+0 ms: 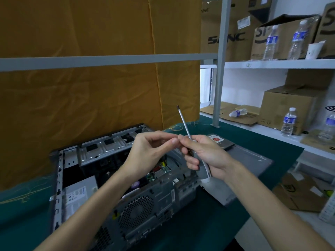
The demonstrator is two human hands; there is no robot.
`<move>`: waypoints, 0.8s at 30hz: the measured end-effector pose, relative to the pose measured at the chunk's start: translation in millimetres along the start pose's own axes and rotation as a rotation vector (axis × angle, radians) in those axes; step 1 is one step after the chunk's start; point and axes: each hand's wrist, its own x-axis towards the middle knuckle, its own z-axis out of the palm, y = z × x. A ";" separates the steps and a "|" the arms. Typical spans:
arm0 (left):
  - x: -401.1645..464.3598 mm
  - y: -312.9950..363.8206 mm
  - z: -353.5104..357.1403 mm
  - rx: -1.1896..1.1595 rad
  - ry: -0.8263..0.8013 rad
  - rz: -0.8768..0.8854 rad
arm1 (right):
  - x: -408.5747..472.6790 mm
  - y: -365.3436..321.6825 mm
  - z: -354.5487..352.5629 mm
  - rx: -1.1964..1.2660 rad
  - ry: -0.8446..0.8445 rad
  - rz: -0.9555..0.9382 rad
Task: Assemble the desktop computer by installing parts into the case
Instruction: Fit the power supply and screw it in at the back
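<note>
We note first the open grey sheet-metal desktop computer case (116, 180), lying on its side on the dark green cloth-covered table (208, 230), its open face upward and its perforated rear fan panel turned toward the person. It sits directly below and slightly left of both hands. Beside it, to the right, we observe a flat grey metal side panel (253, 165) resting on the table, with a small flat drive bearing a red-and-white label (218, 140) on its far end.

Above the case, the two hands meet at mid-frame. The right hand (204, 156) is curled round the handle of a long slender screwdriver with a silver steel shaft (184, 124); a white part of the handle shows below the palm. The shaft's long axis runs up and slightly left, tip pointing away from the case toward the mustard-yellow fabric backdrop (90, 98). The left hand (150, 153) brings thumb and forefinger together against the base of the shaft, just touching the right hand's fingers; whether it pinches a screw there we cannot tell.

In our judgement the coming move turns on this: the tip points away from the work, so the tool must be inverted downward. The left hand is nearer the case interior.
</note>
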 end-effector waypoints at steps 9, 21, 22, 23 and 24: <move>-105.8 23.0 -6.5 -0.200 0.300 -0.093 | -75.8 34.5 72.5 0.007 0.002 0.035; -197.1 41.4 -17.0 -0.573 0.451 -0.332 | -148.8 85.5 136.8 -0.391 -0.077 0.101; -202.7 43.5 -18.1 -0.658 0.435 -0.356 | -152.1 87.1 140.2 -0.384 -0.075 0.117; -207.8 45.3 -18.4 -0.708 0.426 -0.375 | -155.0 88.7 143.6 -0.385 -0.071 0.124; -212.3 46.4 -17.9 -0.725 0.426 -0.389 | -157.6 90.4 146.6 -0.399 -0.064 0.119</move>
